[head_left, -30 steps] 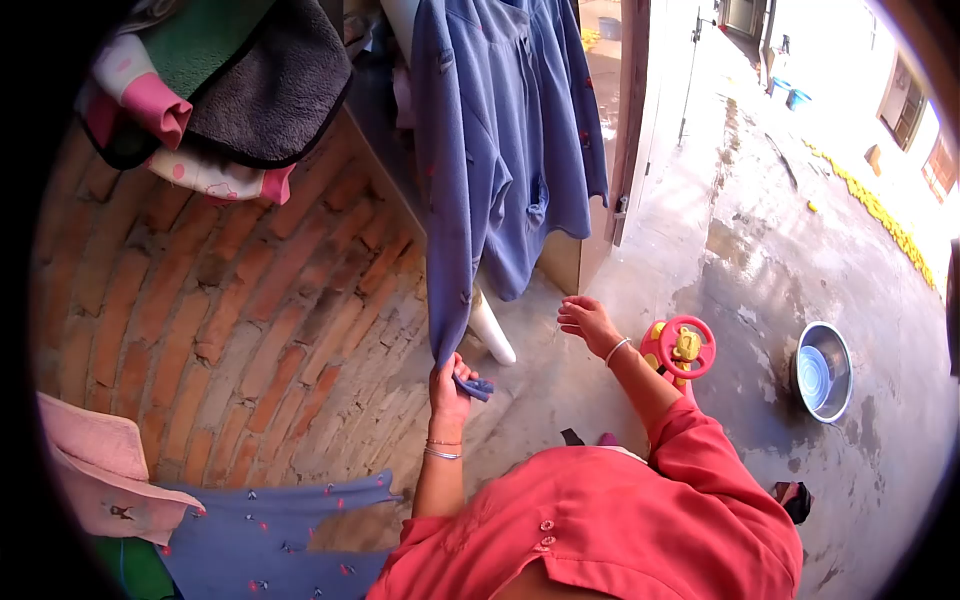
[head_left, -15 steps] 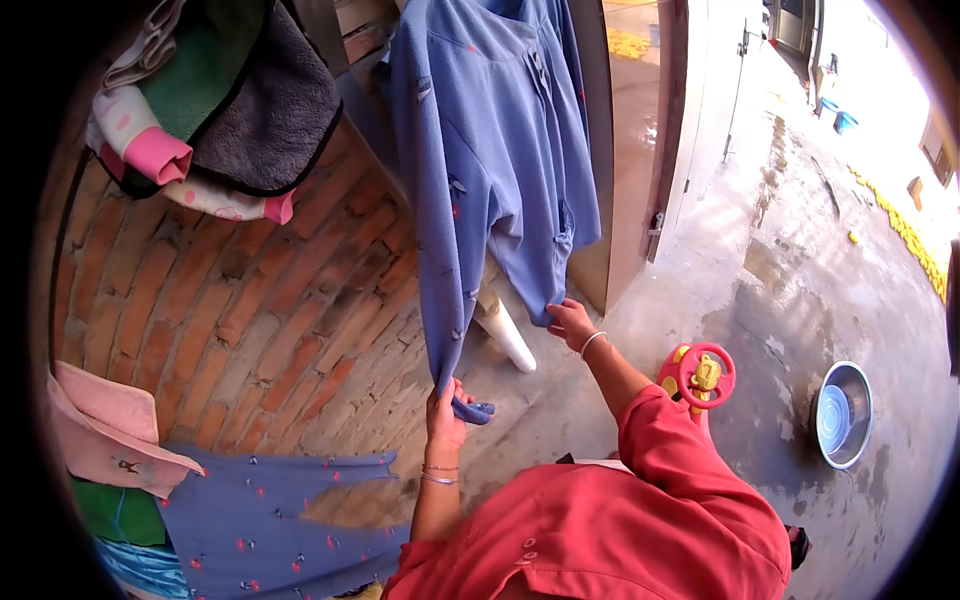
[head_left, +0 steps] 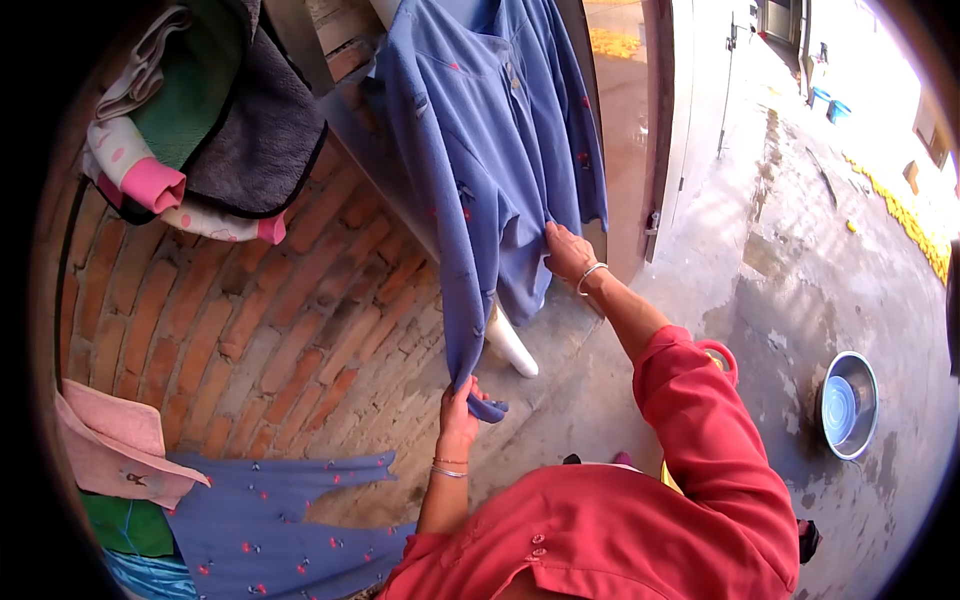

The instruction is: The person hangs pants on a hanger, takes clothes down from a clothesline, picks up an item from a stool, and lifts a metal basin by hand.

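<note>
A blue long-sleeved shirt [head_left: 460,150] with a small floral pattern hangs in front of me by the wall. Low down, my left hand [head_left: 460,415] is closed around the end of one sleeve and pulls it taut, with the cuff sticking out past the fingers. Higher and to the right, my right hand [head_left: 570,252] pinches the shirt's body near its front edge. The other sleeve hangs loose behind that hand. What the shirt hangs from is out of view.
Green and grey cloths [head_left: 250,130] hang at upper left by a brick wall [head_left: 200,330]. Matching blue patterned fabric [head_left: 270,520] and a pink towel [head_left: 125,450] are at lower left. A white pipe [head_left: 512,345] stands behind the shirt; a metal basin [head_left: 862,420] sits on the wet floor.
My right hand has let go of the shirt's lower edge and now grips higher up its front. My left hand still holds the cuff, slightly further right. The toy steering wheel is now mostly hidden.
</note>
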{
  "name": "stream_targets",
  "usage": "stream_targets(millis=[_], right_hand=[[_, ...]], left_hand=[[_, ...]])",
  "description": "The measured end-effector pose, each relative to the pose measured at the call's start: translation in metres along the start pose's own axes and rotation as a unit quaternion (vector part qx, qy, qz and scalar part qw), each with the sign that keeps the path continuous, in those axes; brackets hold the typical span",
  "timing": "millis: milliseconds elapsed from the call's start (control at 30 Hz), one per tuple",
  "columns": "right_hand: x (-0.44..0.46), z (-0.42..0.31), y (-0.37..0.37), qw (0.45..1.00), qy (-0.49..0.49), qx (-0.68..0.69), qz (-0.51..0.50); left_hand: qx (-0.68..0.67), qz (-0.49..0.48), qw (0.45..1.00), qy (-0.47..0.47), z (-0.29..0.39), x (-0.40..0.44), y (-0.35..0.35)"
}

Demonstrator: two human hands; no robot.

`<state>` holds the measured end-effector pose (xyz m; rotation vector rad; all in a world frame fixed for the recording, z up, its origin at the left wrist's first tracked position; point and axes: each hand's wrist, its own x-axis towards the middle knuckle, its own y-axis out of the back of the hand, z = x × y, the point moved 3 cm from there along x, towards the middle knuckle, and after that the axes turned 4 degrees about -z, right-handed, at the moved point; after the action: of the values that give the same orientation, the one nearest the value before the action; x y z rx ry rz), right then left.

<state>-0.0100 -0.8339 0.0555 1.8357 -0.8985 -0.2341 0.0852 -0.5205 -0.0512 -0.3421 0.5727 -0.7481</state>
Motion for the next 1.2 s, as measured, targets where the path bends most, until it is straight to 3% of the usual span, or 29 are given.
stream_targets(millis=[33, 100, 233, 300, 367, 433, 533, 567, 633, 667, 733, 967, 1033, 1167, 1200], right_hand=[[0.003, 0.006, -0.002, 1.000, 0.003, -0.001, 0.002], [0.006, 0.008, -0.013, 0.990, 0.083, -0.066, -0.093], [0.005, -0.002, -0.029, 0.965, 0.197, -0.117, -0.130], [-0.008, -0.008, -0.008, 0.965, 0.172, -0.125, -0.156], [-0.017, -0.012, 0.015, 0.975, 0.057, -0.110, -0.185], [-0.008, 0.016, -0.011, 0.968, 0.080, -0.127, -0.199], [-0.013, 0.014, -0.017, 0.953, 0.257, -0.094, -0.126], [-0.014, 0.011, -0.011, 0.954, 0.256, -0.094, -0.127], [-0.022, -0.013, 0.017, 0.929, -0.006, -0.051, -0.366], [-0.022, -0.007, 0.011, 0.929, -0.007, -0.051, -0.366], [-0.023, -0.008, 0.009, 0.963, 0.144, -0.011, -0.229], [-0.051, -0.037, 0.016, 0.960, 0.172, 0.041, -0.217], [-0.060, -0.043, 0.017, 0.958, 0.171, 0.049, -0.223], [-0.080, -0.056, 0.020, 0.943, 0.175, 0.072, -0.273], [-0.085, -0.060, 0.020, 0.942, 0.180, 0.075, -0.273]], left_hand=[[-0.001, -0.001, 1.000, -0.003, 0.000, 0.002, 0.001], [0.009, -0.005, 1.000, -0.005, 0.000, 0.001, 0.001], [-0.005, 0.010, 1.000, 0.018, -0.001, 0.001, -0.003], [-0.006, 0.008, 1.000, 0.019, 0.000, 0.001, -0.007], [-0.010, 0.007, 1.000, 0.017, 0.000, 0.002, -0.007], [-0.015, 0.006, 1.000, 0.013, 0.000, 0.006, -0.006], [-0.013, -0.009, 1.000, 0.018, -0.003, 0.009, -0.004], [-0.016, -0.007, 1.000, 0.024, -0.004, 0.011, -0.005], [-0.020, -0.005, 0.999, 0.031, -0.006, 0.013, -0.008], [-0.028, -0.003, 0.999, 0.034, -0.007, 0.014, -0.009], [-0.036, -0.001, 0.999, 0.039, -0.006, 0.015, -0.012], [0.099, -0.047, 0.994, -0.027, -0.007, 0.036, -0.020], [0.155, -0.099, 0.979, -0.090, 0.004, 0.036, -0.043], [0.219, -0.239, 0.941, -0.099, 0.006, 0.054, -0.074], [0.225, -0.272, 0.934, -0.052, 0.013, 0.044, -0.091]])
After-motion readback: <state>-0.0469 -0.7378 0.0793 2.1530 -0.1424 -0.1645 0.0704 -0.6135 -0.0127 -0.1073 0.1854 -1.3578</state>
